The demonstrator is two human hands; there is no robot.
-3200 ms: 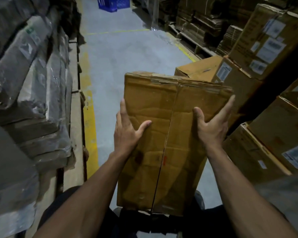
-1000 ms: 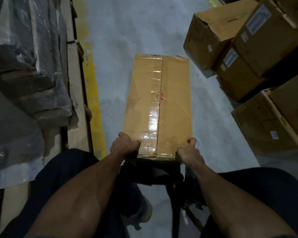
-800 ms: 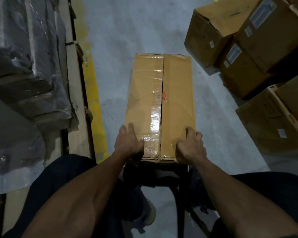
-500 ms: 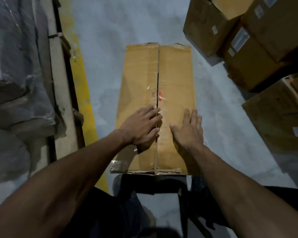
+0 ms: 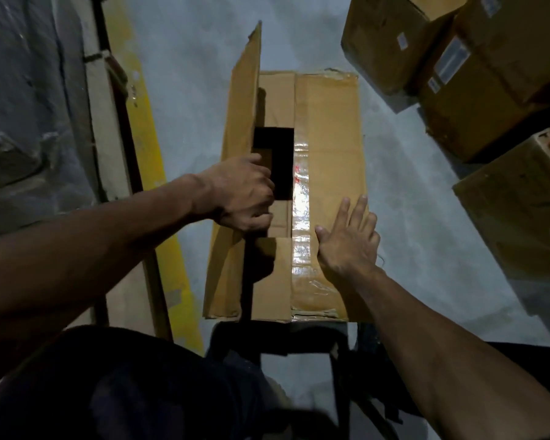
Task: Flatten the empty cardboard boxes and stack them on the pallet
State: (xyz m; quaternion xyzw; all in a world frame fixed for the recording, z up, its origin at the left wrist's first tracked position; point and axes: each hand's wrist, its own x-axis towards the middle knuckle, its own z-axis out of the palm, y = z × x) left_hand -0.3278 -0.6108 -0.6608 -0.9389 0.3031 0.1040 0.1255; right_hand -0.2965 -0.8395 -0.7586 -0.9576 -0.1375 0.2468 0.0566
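Right now the cardboard box (image 5: 324,173) lies lengthwise on the grey concrete floor (image 5: 185,58), between the yellow floor line (image 5: 146,122) on the left and the stacked cartons (image 5: 477,74) near the floor's right edge. Its near end sits just ahead of the person's knees. The left hand (image 5: 242,192) has its fingers curled round the free edge of the left top flap (image 5: 242,100), which stands nearly upright, showing the dark, apparently empty inside. The right hand (image 5: 346,239) rests flat, fingers straight and spread, on the taped right top flap (image 5: 327,147), which is not yet lifted.

The step in hand looks like opening the top so the box can be collapsed. To do it well, the left hand should fold its flap fully outward past upright, so it stays open by itself. Meanwhile the right palm should press down to keep the box from sliding on the floor. Then the right flap wants lifting from its inner edge, where the glossy tape appears already split. The short inner end flaps, partly visible, should follow. No pallet can be picked out for certain; the wooden edge at left may belong to one.
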